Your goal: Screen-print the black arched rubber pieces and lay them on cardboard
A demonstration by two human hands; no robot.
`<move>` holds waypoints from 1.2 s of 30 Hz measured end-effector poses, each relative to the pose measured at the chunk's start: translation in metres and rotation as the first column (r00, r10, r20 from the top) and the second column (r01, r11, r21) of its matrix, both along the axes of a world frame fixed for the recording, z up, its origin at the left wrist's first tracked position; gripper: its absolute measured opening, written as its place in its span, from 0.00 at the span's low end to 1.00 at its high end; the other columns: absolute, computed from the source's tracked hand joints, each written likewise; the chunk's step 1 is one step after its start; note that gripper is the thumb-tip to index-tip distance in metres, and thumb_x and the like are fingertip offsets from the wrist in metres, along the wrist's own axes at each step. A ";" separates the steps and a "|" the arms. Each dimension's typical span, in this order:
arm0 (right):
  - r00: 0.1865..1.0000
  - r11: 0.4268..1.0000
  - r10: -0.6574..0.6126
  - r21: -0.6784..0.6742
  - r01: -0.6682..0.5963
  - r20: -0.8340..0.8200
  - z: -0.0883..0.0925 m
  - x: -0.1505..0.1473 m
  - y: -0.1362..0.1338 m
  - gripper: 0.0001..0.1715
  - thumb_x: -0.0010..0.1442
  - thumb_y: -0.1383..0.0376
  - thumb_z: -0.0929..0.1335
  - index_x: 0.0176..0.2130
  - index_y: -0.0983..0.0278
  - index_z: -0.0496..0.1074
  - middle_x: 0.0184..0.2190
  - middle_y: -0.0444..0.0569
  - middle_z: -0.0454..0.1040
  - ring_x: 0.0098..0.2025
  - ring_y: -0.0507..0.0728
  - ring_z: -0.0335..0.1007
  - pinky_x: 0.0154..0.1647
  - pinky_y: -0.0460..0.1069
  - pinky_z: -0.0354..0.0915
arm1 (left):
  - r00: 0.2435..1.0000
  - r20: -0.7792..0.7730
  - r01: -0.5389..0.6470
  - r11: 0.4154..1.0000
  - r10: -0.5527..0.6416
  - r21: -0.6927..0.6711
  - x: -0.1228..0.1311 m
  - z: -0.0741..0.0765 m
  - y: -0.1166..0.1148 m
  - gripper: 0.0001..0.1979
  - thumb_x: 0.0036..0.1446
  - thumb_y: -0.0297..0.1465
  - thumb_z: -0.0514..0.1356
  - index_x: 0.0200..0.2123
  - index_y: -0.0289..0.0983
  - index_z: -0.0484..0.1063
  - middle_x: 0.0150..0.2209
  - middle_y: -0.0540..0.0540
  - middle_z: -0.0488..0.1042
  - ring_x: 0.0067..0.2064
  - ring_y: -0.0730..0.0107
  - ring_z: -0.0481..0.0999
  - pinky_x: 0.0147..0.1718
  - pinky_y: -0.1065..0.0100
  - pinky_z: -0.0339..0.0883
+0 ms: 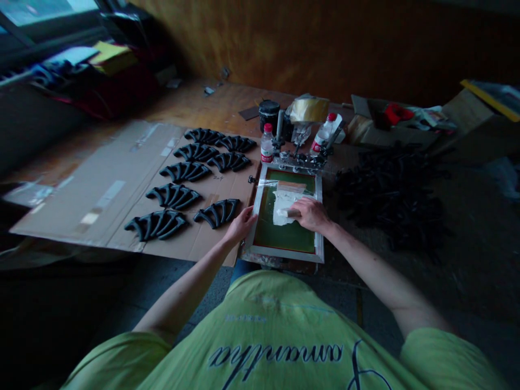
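A screen printing frame (319, 227) with a pale metal rim and green mesh lies in front of me. White ink (280, 199) covers a patch in the mesh's middle. My right hand (312, 214) is closed around a squeegee (289, 213), whose pale end sticks out to the left over the ink; its blade is hidden. At the frame's left edge, my left hand (242, 223) grips the rim, some fingers out of sight. Clamps (298, 158) stand at the frame's far end.
Black curved, ribbed parts (174, 196) lie in rows on the cardboard sheet (101, 179) at left. A dark heap of parts (390, 200) is at right. Behind the clamps are red-capped bottles (267, 143), a black tub (268, 114), a tape roll (309, 109) and a cardboard box (365, 127).
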State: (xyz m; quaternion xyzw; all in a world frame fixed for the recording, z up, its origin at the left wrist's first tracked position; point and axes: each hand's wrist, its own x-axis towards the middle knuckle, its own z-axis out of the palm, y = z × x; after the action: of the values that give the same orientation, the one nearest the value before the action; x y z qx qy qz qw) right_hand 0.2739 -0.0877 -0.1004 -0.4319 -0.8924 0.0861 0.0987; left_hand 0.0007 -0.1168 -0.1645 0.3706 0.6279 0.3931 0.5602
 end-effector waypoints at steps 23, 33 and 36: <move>0.636 0.734 -0.656 -0.149 0.662 -0.406 -0.005 0.096 0.046 0.24 0.67 0.49 0.62 0.41 0.65 0.74 0.32 0.50 0.76 0.36 0.57 0.70 0.42 0.53 0.66 | 0.994 0.108 -0.042 0.827 -0.023 0.561 0.018 0.135 0.049 0.29 0.61 0.56 0.53 0.45 0.37 0.75 0.38 0.45 0.78 0.37 0.68 0.78 0.34 0.69 0.71; 0.828 0.812 -0.552 -0.167 0.560 0.093 -0.053 0.001 -0.013 0.12 0.70 0.60 0.64 0.42 0.66 0.70 0.40 0.58 0.76 0.44 0.60 0.72 0.44 0.50 0.62 | 0.967 0.254 -0.052 0.945 -0.033 0.322 0.058 0.112 0.044 0.33 0.58 0.59 0.55 0.52 0.38 0.69 0.41 0.40 0.80 0.41 0.62 0.81 0.33 0.67 0.75; 0.803 0.786 -0.596 -0.197 0.585 0.005 -0.038 -0.018 -0.026 0.13 0.71 0.59 0.62 0.44 0.66 0.69 0.39 0.56 0.77 0.42 0.59 0.72 0.40 0.50 0.62 | 0.911 0.325 0.283 0.958 -0.252 -0.050 0.077 0.071 -0.012 0.33 0.50 0.57 0.64 0.48 0.37 0.71 0.42 0.36 0.80 0.42 0.56 0.81 0.31 0.65 0.76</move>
State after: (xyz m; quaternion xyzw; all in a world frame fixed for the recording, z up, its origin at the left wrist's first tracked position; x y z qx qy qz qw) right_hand 0.2559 -0.1136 -0.1388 -0.6939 -0.6969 0.1476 0.1049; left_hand 0.0780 -0.1289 -0.0937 0.3582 0.4916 0.3360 0.7191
